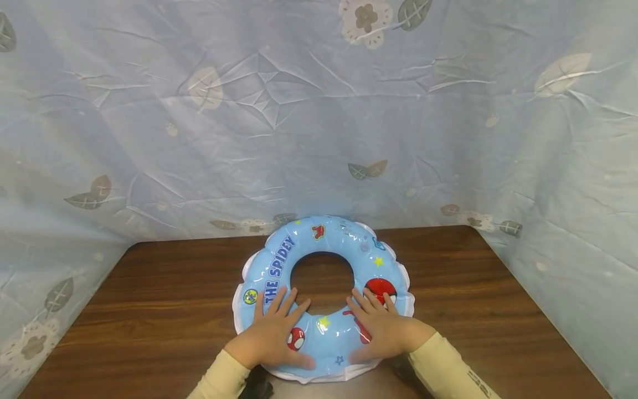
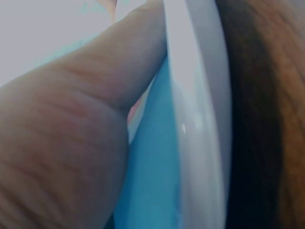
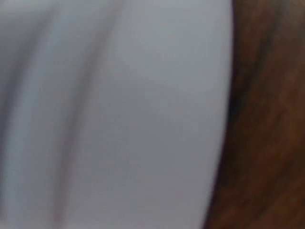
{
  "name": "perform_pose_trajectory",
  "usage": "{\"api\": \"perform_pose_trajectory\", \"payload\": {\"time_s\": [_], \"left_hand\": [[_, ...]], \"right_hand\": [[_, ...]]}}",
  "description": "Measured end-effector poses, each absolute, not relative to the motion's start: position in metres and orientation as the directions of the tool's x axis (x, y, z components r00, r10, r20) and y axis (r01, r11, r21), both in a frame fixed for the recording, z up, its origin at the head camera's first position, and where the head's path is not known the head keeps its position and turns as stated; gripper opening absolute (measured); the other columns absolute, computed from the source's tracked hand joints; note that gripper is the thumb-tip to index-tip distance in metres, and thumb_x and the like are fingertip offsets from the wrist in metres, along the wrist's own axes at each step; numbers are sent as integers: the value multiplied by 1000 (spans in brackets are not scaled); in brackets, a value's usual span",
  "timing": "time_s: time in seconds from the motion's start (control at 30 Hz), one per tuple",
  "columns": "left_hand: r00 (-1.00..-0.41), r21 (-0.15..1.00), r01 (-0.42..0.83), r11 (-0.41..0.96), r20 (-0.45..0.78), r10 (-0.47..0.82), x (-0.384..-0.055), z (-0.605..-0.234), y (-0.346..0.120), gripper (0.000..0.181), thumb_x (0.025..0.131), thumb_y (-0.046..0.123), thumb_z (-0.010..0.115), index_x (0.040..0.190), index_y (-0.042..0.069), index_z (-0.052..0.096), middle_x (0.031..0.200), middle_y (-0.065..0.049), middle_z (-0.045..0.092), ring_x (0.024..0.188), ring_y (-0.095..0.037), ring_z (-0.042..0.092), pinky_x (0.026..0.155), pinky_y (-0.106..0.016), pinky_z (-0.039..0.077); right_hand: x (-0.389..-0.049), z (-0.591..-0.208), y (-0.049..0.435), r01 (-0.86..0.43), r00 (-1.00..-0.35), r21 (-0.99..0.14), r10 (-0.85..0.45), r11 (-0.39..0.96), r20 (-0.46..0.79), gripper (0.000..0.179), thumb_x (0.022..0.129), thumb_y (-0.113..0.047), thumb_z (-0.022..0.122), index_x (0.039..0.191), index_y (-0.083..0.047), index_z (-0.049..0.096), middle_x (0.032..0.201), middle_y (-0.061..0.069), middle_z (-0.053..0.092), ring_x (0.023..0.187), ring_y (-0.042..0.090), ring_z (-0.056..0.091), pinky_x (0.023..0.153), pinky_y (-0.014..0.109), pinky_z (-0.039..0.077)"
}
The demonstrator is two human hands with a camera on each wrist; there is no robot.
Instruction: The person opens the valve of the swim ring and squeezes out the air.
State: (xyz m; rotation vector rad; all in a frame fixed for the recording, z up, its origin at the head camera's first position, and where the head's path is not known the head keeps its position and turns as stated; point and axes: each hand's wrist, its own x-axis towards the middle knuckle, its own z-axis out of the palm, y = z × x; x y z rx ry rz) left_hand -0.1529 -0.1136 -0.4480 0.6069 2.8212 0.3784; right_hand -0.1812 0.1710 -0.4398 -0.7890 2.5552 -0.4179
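Observation:
A light blue inflatable swim ring (image 1: 326,343) with a white scalloped seam lies flat on a dark wooden table. Printed on it are red masks, yellow stars and the words "THE SPIDEY". My left hand (image 1: 271,335) rests on its near left part with fingers spread. On the near right part lies my right hand (image 1: 386,330), its fingers also spread. Up close in the left wrist view, the left thumb (image 2: 62,129) lies along the blue surface beside the white seam (image 2: 200,124). The right wrist view holds only the blurred pale edge of the ring (image 3: 147,119), without the hand.
The wooden table (image 1: 174,299) extends to both sides of the ring. A pale blue curtain (image 1: 309,138) with leaf and flower prints hangs behind the table and along both sides, close to the ring's far edge.

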Motion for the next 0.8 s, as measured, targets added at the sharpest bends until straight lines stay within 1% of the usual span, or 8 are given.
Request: {"api": "perform_pose_trajectory", "payload": {"time_s": [0.17, 0.3, 0.5, 0.63, 0.73, 0.8], "left_hand": [[-887, 295, 376, 878, -159, 433, -154, -449, -114, 119, 70, 85, 70, 162, 19, 35, 171, -18, 20, 158, -43, 7, 115, -77, -7], [-887, 297, 380, 876, -153, 436, -154, -450, -115, 118, 70, 84, 71, 162, 19, 36, 171, -19, 20, 158, -43, 7, 115, -77, -7], [-887, 300, 376, 877, -159, 434, -154, -447, -115, 118, 70, 84, 71, 162, 19, 36, 170, -18, 21, 158, -43, 8, 115, -77, -7], [-885, 308, 374, 875, -163, 436, -153, -446, -115, 117, 71, 84, 70, 162, 19, 36, 170, -18, 21, 158, -43, 8, 115, -78, -6], [-884, 312, 376, 873, -162, 439, -153, -446, -115, 117, 71, 84, 70, 162, 18, 36, 170, -19, 22, 158, -44, 8, 115, -78, -6], [-884, 312, 376, 872, -162, 439, -153, -445, -115, 117, 71, 84, 70, 162, 18, 36, 170, -19, 21, 158, -44, 9, 115, -78, -6]], "right_hand": [[-181, -440, 171, -458, -747, -396, -586, 796, -314, 117, 77, -67, 74, 165, -11, 22, 174, 11, 10, 159, 39, 2, 121, 70, -2], [-181, -439, 171, -461, -739, -403, -593, 791, -319, 119, 76, -67, 75, 165, -9, 21, 174, 14, 9, 159, 41, 1, 119, 72, -3], [-181, -439, 171, -451, -746, -412, -588, 792, -312, 118, 76, -67, 75, 165, -10, 23, 174, 12, 11, 159, 39, 2, 120, 71, -2], [-183, -441, 172, -465, -736, -420, -604, 779, -306, 118, 77, -69, 74, 165, -9, 22, 174, 13, 10, 158, 41, 1, 119, 73, -4], [-182, -440, 172, -465, -737, -418, -603, 781, -306, 118, 77, -68, 74, 165, -9, 22, 174, 13, 10, 158, 41, 2, 119, 73, -3], [-180, -436, 171, -450, -745, -413, -588, 791, -314, 118, 76, -66, 76, 165, -10, 23, 174, 12, 11, 159, 39, 3, 120, 71, -1]]}}
